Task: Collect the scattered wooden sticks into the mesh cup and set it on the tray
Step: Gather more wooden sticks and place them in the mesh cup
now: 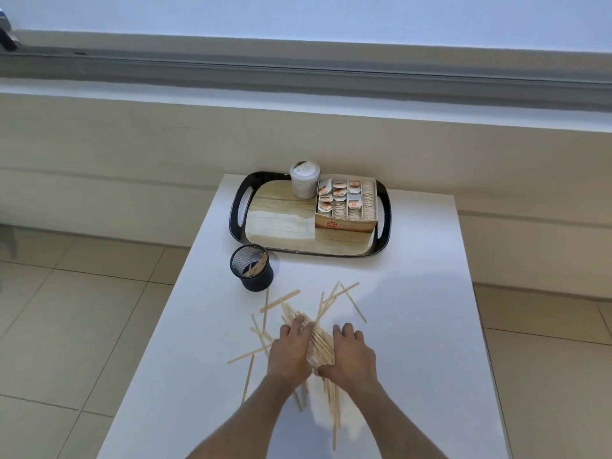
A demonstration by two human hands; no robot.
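Several thin wooden sticks (280, 301) lie scattered on the white table (414, 293). My left hand (291, 351) and my right hand (352, 354) press a bundle of sticks (319, 342) together between them on the tabletop. A black mesh cup (252, 267) stands upright to the far left of my hands, with a few sticks inside it. It sits on the table just in front of the black-rimmed tray (236, 212), whose wood-pattern floor is bare on the left.
On the tray stand a white lidded jar (304, 183) and an open cardboard box of sachets (346, 207) at the right. The table's left and right edges drop to a tiled floor. A low wall runs behind.
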